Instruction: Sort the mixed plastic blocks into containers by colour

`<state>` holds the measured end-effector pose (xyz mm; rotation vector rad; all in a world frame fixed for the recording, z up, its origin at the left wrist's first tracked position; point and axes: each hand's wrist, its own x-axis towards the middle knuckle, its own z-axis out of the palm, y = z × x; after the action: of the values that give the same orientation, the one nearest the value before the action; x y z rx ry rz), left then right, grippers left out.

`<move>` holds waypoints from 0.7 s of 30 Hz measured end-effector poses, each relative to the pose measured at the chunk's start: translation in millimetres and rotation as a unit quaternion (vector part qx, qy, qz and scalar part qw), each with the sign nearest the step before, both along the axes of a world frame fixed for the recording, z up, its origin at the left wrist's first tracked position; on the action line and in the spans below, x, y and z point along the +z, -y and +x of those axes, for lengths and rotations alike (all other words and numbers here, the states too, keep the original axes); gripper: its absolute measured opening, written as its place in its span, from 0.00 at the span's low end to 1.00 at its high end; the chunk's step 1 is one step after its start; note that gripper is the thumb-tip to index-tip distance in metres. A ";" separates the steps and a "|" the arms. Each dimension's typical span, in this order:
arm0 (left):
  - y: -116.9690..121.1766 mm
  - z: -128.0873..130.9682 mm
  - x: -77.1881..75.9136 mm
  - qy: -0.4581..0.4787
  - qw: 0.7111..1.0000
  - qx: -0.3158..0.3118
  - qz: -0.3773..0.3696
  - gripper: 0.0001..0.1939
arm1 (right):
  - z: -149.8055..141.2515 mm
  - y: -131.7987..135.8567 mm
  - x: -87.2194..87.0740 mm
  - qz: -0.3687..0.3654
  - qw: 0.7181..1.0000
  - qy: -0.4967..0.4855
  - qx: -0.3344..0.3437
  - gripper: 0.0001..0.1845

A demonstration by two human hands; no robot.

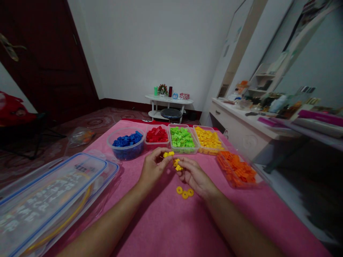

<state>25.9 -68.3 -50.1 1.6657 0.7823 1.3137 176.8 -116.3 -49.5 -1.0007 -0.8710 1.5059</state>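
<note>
Over the middle of the pink-covered table, my left hand (154,165) pinches a small yellow building piece (168,154) between thumb and fingers. Close beside it, my right hand (193,175) grips another yellow building piece (177,165) in its fingertips. The two pieces are near each other; whether they touch I cannot tell. Several yellow rings (184,194) lie flat on the cloth just below my right hand. Beyond my hands stand tubs of blue pieces (128,140), red pieces (157,134), green pieces (182,137) and yellow pieces (208,137).
Orange pieces (238,167) fill a clear box at the right edge of the pink cloth (160,221). A large clear case with a blue-edged lid (59,192) takes up the left side. A white dresser (241,121) stands to the right, and a low white table (168,99) by the wall.
</note>
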 end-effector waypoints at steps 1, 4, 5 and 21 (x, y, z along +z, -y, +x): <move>3.8 -0.1 2.8 -0.020 0.999 0.005 0.042 0.09 | -4.8 1.4 0.2 -0.017 0.996 -0.081 0.016 0.12; 11.9 0.7 5.6 -0.102 0.984 -0.014 0.146 0.07 | -15.8 4.5 0.4 -0.090 0.967 -0.236 0.043 0.10; 13.0 1.4 5.0 -0.124 0.978 -0.022 0.167 0.07 | -18.3 5.2 0.6 -0.114 0.957 -0.263 0.040 0.10; -3.6 9.7 -43.4 -0.255 0.960 0.011 0.115 0.14 | 69.1 -47.5 24.0 0.024 0.988 -0.067 -0.139 0.10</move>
<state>35.6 -64.7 -93.6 2.2336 0.9707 1.0243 245.9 -68.9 -25.5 -0.9335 -0.6403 1.2924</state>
